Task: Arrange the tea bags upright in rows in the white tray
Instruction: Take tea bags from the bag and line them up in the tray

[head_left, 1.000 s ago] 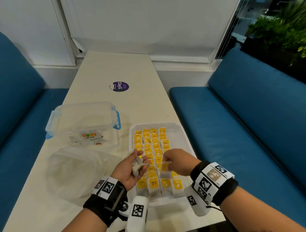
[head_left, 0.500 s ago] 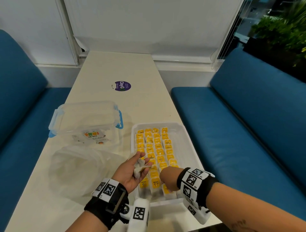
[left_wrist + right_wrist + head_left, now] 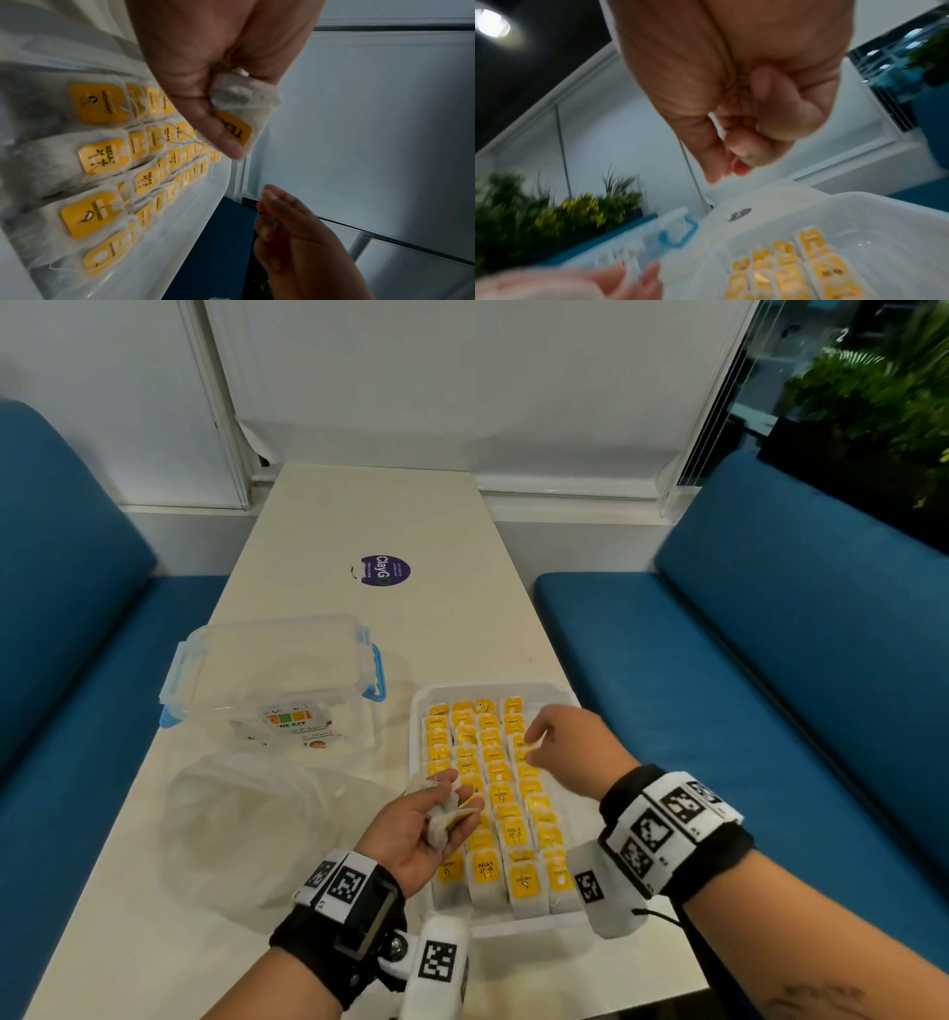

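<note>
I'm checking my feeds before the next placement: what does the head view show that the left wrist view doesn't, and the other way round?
Only the head view shows the clear lidded box, the crumpled plastic bag, the table and both wrist bands.

Only the left wrist view shows the print: the held tea bag has a yellow tag reading TEA.

Both show the left hand gripping tea bags, the right hand above the white tray, and the rows of yellow-tagged bags.
</note>
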Demonstrator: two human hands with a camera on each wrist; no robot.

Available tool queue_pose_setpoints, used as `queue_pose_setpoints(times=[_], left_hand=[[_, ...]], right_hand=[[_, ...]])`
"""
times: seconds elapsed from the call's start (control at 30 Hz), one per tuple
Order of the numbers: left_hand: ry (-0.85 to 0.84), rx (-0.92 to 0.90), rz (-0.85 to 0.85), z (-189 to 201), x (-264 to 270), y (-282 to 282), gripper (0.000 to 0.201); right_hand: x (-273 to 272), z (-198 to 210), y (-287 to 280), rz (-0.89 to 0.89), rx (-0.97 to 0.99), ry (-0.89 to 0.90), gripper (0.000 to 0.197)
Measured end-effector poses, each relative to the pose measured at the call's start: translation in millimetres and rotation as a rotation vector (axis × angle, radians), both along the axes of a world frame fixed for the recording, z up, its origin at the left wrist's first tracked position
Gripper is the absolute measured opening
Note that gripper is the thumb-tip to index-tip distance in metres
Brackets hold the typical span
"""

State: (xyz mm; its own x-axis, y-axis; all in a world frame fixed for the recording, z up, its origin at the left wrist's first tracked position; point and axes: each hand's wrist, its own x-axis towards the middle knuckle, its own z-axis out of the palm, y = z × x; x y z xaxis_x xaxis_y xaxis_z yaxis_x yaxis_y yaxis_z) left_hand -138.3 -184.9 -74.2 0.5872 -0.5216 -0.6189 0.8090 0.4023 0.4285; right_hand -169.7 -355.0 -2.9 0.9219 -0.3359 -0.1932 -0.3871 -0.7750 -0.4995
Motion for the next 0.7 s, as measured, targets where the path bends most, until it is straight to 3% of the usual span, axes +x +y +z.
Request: queue_pose_setpoints(times=[0.1, 0.13, 0.23, 0.3, 0.43, 0.6, 0.7], left_hand=[[-0.006, -0.019, 0.023, 1.9, -0.8, -4.4, 0.017], [-0.012, -0.03, 0.04, 3.0, -1.1, -6.0, 0.018], [-0.058, -0.049, 0.104, 6.9, -2.8, -11.5, 0.019], [-0.096, -0.053, 0.13, 8.4, -4.2, -15.5, 0.021], [-0.162, -0.056, 0.155, 6.8, -6.4, -20.1, 0.025], [-0.244, -0.045, 0.207, 5.4, -8.4, -22.1, 0.027], [-0.276, -0.062, 0.203, 5.6, -9.0, -21.2, 0.022]], right_hand=[[-4.6, 14.7, 1.5, -0.098, 0.227, -0.222, 0.01], [-6.7, 16.9, 4.2, -0.084, 0.249, -0.202, 0.017], [-13.7, 12.3, 20.6, 0.024, 0.237, 0.083, 0.04], [-16.7, 1.7, 30.0, 0.042, 0.274, 0.176, 0.045], [-20.9, -13.2, 38.5, -0.005, 0.406, 0.181, 0.037], [-22.1, -14.2, 45.5, -0.092, 0.544, 0.162, 0.047], [-17.7, -16.1, 41.8, -0.15, 0.536, 0.106, 0.034]])
